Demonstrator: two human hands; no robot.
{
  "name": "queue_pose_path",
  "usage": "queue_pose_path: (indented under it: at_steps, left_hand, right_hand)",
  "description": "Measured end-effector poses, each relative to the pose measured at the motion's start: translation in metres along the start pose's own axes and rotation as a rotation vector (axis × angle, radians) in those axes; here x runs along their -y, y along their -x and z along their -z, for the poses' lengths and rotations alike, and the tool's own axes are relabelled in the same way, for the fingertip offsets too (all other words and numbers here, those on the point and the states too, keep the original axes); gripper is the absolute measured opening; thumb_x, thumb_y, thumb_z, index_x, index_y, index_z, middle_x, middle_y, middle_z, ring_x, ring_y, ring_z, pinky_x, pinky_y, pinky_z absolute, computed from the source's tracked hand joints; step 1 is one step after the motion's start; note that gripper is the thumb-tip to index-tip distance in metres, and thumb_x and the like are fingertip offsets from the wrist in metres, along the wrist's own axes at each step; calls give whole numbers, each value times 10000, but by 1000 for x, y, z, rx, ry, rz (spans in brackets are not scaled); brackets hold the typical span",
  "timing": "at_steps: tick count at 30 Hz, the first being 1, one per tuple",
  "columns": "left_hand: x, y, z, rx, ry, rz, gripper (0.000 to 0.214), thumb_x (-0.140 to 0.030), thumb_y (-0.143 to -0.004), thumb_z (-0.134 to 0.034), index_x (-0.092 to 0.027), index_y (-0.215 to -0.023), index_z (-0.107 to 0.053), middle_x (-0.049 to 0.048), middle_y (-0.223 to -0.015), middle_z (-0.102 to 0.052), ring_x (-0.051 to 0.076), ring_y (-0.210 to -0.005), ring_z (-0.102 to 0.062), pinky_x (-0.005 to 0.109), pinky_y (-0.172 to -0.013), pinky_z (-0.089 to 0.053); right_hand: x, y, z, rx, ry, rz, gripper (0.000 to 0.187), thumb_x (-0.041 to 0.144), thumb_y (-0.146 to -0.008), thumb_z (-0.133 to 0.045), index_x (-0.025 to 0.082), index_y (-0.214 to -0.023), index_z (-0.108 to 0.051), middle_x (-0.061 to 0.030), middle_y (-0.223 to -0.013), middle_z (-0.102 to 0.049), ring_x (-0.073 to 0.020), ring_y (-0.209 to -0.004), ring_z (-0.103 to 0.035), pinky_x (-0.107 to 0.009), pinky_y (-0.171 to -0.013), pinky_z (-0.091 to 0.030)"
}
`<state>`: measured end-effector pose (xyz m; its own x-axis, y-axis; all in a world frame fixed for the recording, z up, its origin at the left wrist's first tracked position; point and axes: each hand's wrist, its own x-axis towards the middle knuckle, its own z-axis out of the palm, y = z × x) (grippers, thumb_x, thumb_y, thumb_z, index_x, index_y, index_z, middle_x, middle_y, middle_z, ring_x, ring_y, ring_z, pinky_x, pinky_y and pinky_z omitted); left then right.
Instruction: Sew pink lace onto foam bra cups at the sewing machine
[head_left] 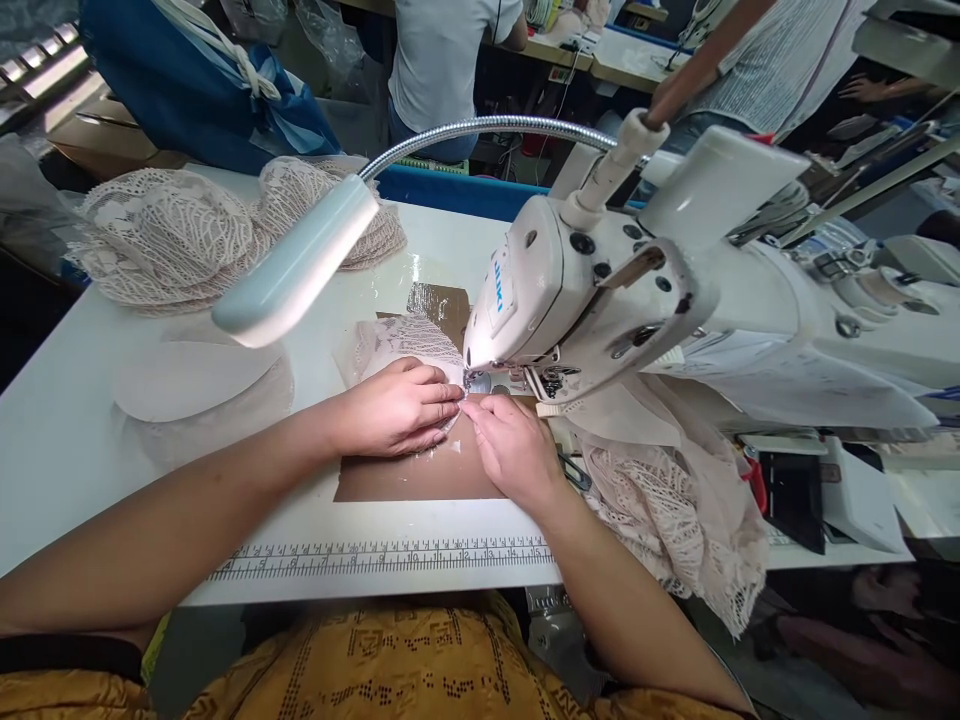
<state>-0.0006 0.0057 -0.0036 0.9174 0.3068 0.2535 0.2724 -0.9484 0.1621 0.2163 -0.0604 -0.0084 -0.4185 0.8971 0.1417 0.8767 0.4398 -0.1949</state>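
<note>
A pale lace piece (405, 340) lies under the needle area of the white sewing machine (585, 290). My left hand (397, 408) lies flat on this lace, fingers together and pointing at the presser foot. My right hand (510, 440) rests just right of it, fingertips pinched on the lace edge beside the needle. Both hands sit on a brown patch (420, 480) of the table.
A gooseneck lamp (296, 265) hangs over the table's left half. A heap of lace pieces (172, 235) lies at back left, flat cup shapes (195, 375) beside it. More lace (667, 500) drapes off the right edge. A ruler strip (390, 558) runs along the front edge. Other people work behind.
</note>
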Motion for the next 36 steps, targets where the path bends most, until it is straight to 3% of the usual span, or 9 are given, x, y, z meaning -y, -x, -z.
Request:
queue_pose_path:
  at_steps: [13,25,31,36]
  left_hand:
    - [3,0,5,39,13,-10,341,-299,-986,-444,-136,-1230,-619,131,-1307,-622,284,-1151,-551,427,-961,-420]
    - [-7,-6,0,16,-31,155,377,-312,-960,-475,-112,-1256,-594,145,-1309,-608,293,-1125,-535,420,-899,-420]
    - [-11,-8,3,23,-71,179,371,-353,-967,-466,-107,-1199,-621,154,-1288,-615,302,-1094,-545,421,-855,-431]
    - [-5,-1,13,39,71,131,358,-397,-939,-520,-125,-1128,-656,133,-1268,-631,290,-1096,-546,417,-898,-450]
  right_hand:
    - [4,0,-1,52,163,21,375,126,-916,-437,204,-1196,-674,-81,-898,-655,-196,-735,-551,-320,-647,-377]
    - [3,-7,-3,-6,185,-24,397,104,-888,-460,167,-1223,-665,-105,-909,-681,-239,-832,-569,-338,-692,-400]
    - [0,-4,-4,-62,128,-23,395,112,-904,-444,164,-1226,-667,-107,-927,-692,-236,-863,-571,-337,-711,-411]
    - [-2,3,-2,-107,17,-19,360,134,-907,-454,180,-1181,-682,-79,-984,-702,-216,-862,-591,-321,-746,-438]
